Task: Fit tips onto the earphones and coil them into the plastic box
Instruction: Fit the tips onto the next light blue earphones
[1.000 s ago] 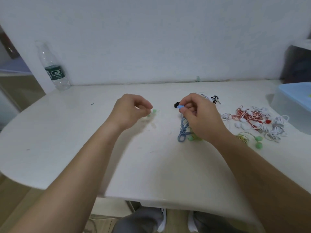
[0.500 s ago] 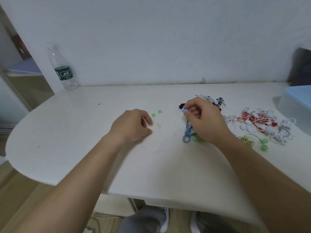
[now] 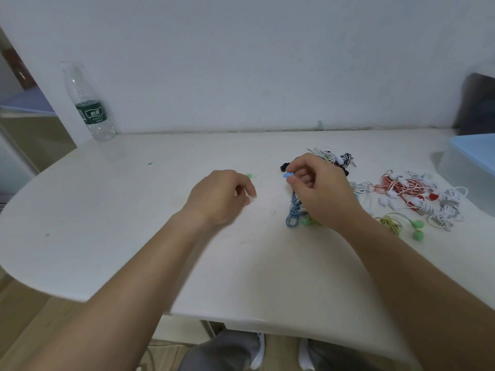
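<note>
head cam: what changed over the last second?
The left hand drew back from the small green ear tip toward the person, leaving it on the white table; its curled fingers are blurred, so whether they pinch anything is unclear. Unchanged: the right hand pinches the blue earbud, its blue cable hanging down; the tangled red and white earphones and clear plastic bottle stay put.

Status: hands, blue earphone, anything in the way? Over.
Right hand pinches blue earbud. Left hand curled, blurred, grip unclear. Green tip beyond it. Nothing blocking.
</note>
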